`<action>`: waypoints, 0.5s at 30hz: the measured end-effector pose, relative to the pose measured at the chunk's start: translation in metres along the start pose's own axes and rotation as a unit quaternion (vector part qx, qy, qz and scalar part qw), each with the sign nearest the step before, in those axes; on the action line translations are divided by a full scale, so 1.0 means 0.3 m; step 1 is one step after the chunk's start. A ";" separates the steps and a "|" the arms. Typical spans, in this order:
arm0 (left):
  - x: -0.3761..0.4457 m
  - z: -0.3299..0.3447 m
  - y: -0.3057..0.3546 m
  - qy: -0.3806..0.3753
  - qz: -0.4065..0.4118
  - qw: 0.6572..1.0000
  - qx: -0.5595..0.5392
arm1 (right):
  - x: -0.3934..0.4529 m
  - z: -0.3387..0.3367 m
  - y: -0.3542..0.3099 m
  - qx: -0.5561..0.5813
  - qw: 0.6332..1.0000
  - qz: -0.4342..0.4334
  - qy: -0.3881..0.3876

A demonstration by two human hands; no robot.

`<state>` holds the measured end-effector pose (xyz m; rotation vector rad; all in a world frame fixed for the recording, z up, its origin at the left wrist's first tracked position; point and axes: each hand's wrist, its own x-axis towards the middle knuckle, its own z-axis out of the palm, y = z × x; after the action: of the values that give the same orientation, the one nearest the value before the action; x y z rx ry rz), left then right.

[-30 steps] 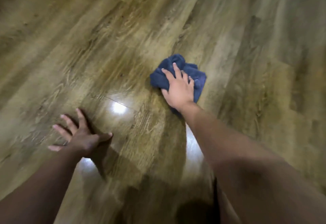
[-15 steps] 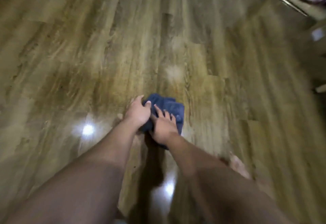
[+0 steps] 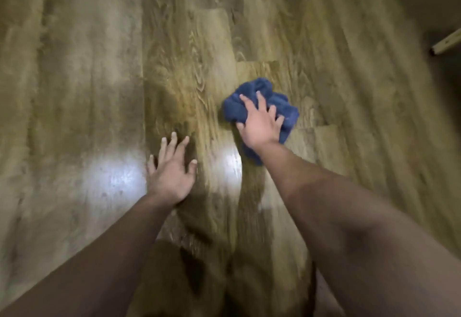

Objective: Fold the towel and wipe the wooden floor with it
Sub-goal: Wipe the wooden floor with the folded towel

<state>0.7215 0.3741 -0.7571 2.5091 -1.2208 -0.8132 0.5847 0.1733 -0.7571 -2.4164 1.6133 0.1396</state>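
Half a second earlier both hands had been bunched together on the towel; by this moment the left hand (image 3: 172, 172) had come off it and dropped back toward 7 o'clock of the cloth, well apart from the right.

Left hand: fingers spread, palm down, flat against or just over the wooden floor (image 3: 99, 67); contact could not be told for certain. It gripped nothing.

Right hand (image 3: 260, 123): palm down on the blue towel (image 3: 259, 92), fingers splayed and pressing into the cloth rather than closed round it. Thumb lay at the towel's 9 o'clock edge.

Towel: bunched in a loose wad, not a neat fold, lying on the floor at about 1 o'clock from frame centre. Cloth showed past the fingertips at 12 o'clock and trailed beneath the wrist toward 6 o'clock.

Both forearms bare, entering from the lower edge.

Floor: wood-grain planks running roughly 12 to 6, blurred by motion. Two bright glare patches (image 3: 112, 177), one at 9 o'clock of the left hand, one between the hands.

At 2 o'clock, far edge: a pale wooden bar (image 3: 446, 43), partly cut off, over a dark area.
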 end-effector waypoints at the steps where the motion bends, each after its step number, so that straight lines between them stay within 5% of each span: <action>1: 0.004 0.029 0.028 -0.028 -0.004 1.000 0.008 | 0.017 -0.012 0.045 0.011 0.999 0.032 0.002; 9: 0.063 0.044 0.086 -0.101 -0.086 0.990 0.058 | -0.439 0.078 0.003 0.004 0.999 -0.046 0.008; 15: 0.062 0.105 0.092 -0.107 -0.107 0.981 0.122 | -0.760 0.149 0.054 -0.014 0.968 -0.239 -0.074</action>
<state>0.6946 0.3433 -0.7781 2.8508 -1.1934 -1.0667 0.4834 0.3831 -0.7554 -2.6637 0.9385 0.2500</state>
